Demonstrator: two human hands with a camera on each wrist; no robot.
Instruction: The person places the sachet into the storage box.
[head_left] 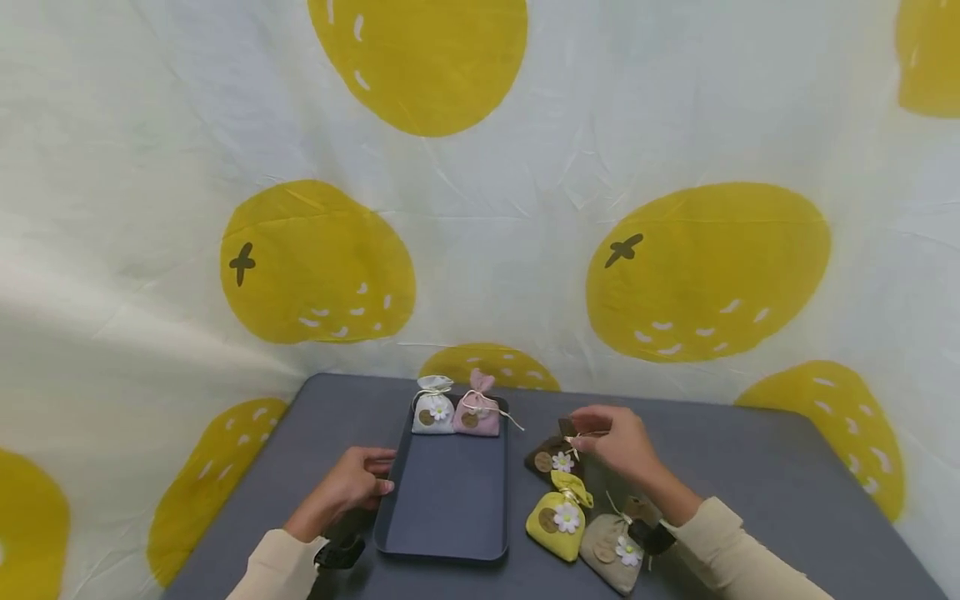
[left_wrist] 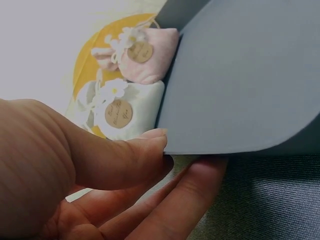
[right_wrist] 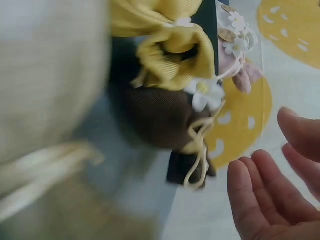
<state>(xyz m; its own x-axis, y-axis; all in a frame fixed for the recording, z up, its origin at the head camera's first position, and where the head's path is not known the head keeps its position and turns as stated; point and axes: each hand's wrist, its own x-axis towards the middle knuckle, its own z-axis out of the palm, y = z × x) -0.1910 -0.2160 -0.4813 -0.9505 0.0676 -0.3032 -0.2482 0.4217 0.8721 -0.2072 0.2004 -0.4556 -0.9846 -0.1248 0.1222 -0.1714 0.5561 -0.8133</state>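
Note:
My left hand point(head_left: 351, 485) pinches the left rim of a dark grey tray point(head_left: 450, 508), thumb point(left_wrist: 142, 150) at the edge and fingers beneath. Inside the tray's far end, a white drawstring pouch point(head_left: 429, 421) and a pink drawstring pouch point(head_left: 480, 423) stand side by side. Right of the tray, my right hand point(head_left: 622, 446) hovers by the tied neck of a brown pouch point(head_left: 542, 457). In the right wrist view a gap shows between the parted thumb and fingers and that brown pouch point(right_wrist: 155, 112).
Nearer me lie a yellow pouch point(head_left: 547, 525) and a beige pouch point(head_left: 609, 552), the latter partly under my right wrist. Each bears a white flower and a round tag. Behind the grey table point(head_left: 750, 475) hangs a pale curtain point(head_left: 495, 250) printed with yellow fruit.

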